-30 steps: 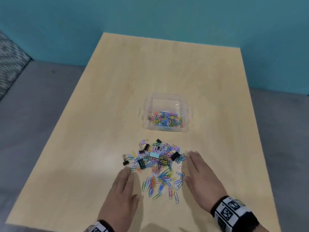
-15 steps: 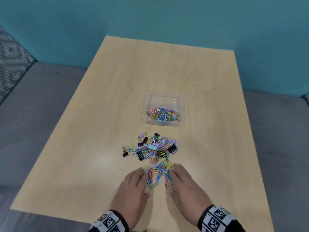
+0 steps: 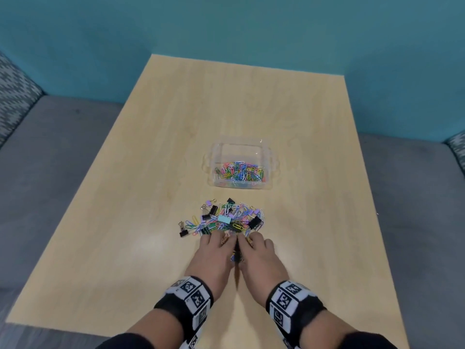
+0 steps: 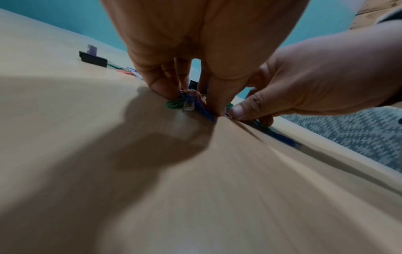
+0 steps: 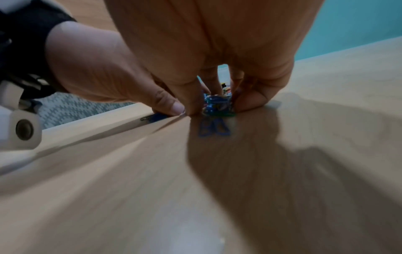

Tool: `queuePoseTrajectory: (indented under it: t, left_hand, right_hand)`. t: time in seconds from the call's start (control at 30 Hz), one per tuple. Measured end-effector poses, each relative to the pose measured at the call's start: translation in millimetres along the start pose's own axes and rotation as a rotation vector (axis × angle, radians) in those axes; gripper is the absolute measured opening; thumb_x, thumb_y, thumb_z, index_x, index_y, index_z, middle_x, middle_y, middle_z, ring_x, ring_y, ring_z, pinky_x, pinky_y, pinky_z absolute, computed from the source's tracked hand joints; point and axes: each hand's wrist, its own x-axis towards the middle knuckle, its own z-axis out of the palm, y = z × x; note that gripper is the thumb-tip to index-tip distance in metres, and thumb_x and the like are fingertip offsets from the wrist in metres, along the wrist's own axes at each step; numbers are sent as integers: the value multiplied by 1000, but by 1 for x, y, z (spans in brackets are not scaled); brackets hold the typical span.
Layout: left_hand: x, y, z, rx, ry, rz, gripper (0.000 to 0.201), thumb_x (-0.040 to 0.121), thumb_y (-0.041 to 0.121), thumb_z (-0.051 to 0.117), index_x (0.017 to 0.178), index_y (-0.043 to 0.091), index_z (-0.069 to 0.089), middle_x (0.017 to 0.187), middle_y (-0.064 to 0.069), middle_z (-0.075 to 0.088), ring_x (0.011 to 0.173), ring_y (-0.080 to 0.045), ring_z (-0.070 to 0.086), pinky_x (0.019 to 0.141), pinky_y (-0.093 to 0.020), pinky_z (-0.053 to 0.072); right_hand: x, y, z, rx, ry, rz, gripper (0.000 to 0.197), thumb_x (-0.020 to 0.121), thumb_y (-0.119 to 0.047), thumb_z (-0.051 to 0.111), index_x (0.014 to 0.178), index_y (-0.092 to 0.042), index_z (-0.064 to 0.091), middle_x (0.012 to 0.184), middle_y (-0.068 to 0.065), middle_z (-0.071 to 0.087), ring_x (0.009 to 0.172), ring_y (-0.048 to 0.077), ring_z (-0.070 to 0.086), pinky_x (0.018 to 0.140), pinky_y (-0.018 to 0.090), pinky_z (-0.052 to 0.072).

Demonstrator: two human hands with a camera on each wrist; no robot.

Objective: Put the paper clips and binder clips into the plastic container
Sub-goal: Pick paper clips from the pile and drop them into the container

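A pile of coloured paper clips and black binder clips (image 3: 227, 219) lies on the wooden table (image 3: 176, 127). Just beyond it stands the clear plastic container (image 3: 273, 170), with a layer of paper clips (image 3: 239, 172) in it. My left hand (image 3: 219, 244) and right hand (image 3: 254, 244) are pressed side by side at the near edge of the pile. In the left wrist view my left hand (image 4: 189, 98) curls its fingers and thumb round a bunch of clips. My right hand (image 5: 217, 104) does the same in the right wrist view. Two blue clips (image 5: 214, 128) lie loose behind it.
One black binder clip (image 3: 183, 233) sits alone at the pile's left. The table's near edge (image 3: 125, 329) runs close behind my wrists. A grey sofa (image 3: 50, 172) surrounds the table, and a teal wall (image 3: 226, 26) rises behind it.
Both hands have slid inward and forward from either side of the pile until they touch. They swept the near clips together and curled round them.
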Motion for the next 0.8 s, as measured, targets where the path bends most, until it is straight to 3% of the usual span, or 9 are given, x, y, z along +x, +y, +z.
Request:
queuePoseTrajectory:
  t: [0.1, 0.17, 0.23, 0.33, 0.43, 0.53, 0.63, 0.7, 0.8]
  left_hand:
    - [6, -3, 2, 6, -31, 7, 41, 83, 21, 61, 121, 28, 47, 109, 0, 42, 89, -21, 38, 81, -31, 42]
    - [6, -6, 2, 18, -54, 22, 31, 81, 12, 58, 106, 28, 50, 98, 2, 39, 81, -19, 35, 74, -32, 43]
    - [6, -7, 2, 24, -91, 27, 29, 76, 5, 53, 96, 26, 50, 94, 2, 38, 77, -19, 35, 70, -34, 44]
    - [6, -8, -3, 33, -117, 36, 31, 67, -2, 50, 87, 22, 52, 91, -1, 42, 75, -22, 40, 62, -36, 43]
    - [9, -8, -10, 31, -152, 42, 31, 64, -4, 51, 85, 20, 52, 90, -2, 45, 73, -24, 45, 57, -33, 36]
    - [11, -12, -12, 16, -164, 21, 29, 71, 1, 59, 90, 23, 55, 87, 1, 45, 70, -22, 49, 55, -33, 40]
    - [13, -13, -15, -24, -163, -24, 19, 77, 7, 61, 84, 23, 55, 83, 3, 43, 64, -20, 51, 55, -33, 44]
    - [15, -12, -19, -76, -139, -51, 7, 84, 12, 55, 83, 20, 56, 85, 2, 46, 67, -20, 52, 59, -33, 45]
    - [16, -13, -28, -208, -132, -78, 7, 88, 19, 53, 85, 21, 59, 88, 6, 49, 75, -14, 52, 67, -29, 43]
  right_hand:
    - [5, 2, -1, -7, -16, -14, 53, 83, -8, 54, 133, -19, 39, 127, 8, 41, 98, 29, 43, 76, 36, 42]
    - [5, 4, -4, -39, -33, -58, 51, 75, 0, 54, 122, -18, 45, 116, 8, 45, 91, 29, 45, 66, 34, 37]
    - [5, 6, -8, -68, -49, -104, 49, 68, 5, 52, 112, -16, 49, 109, 8, 46, 89, 30, 48, 64, 34, 33]
    - [7, 5, -15, -66, -88, -120, 43, 73, 6, 48, 109, -16, 47, 113, 9, 44, 94, 32, 46, 70, 38, 37]
    - [9, 5, -23, -66, -123, -126, 42, 72, 8, 47, 108, -16, 45, 111, 9, 43, 91, 31, 47, 66, 37, 32]
    - [11, 7, -30, -54, -169, -114, 45, 69, 9, 49, 106, -16, 44, 103, 7, 42, 76, 27, 41, 59, 33, 25]
    - [15, 10, -32, 14, -182, -62, 31, 78, 5, 50, 92, -21, 40, 90, 0, 34, 59, 18, 28, 47, 30, 19]
    - [17, 12, -34, 60, -189, -34, 27, 80, 3, 50, 86, -19, 36, 88, -1, 34, 61, 20, 33, 51, 33, 26]
    - [20, 17, -41, 148, -208, -15, 15, 83, -1, 44, 88, -15, 43, 90, 3, 44, 75, 26, 46, 63, 36, 36]
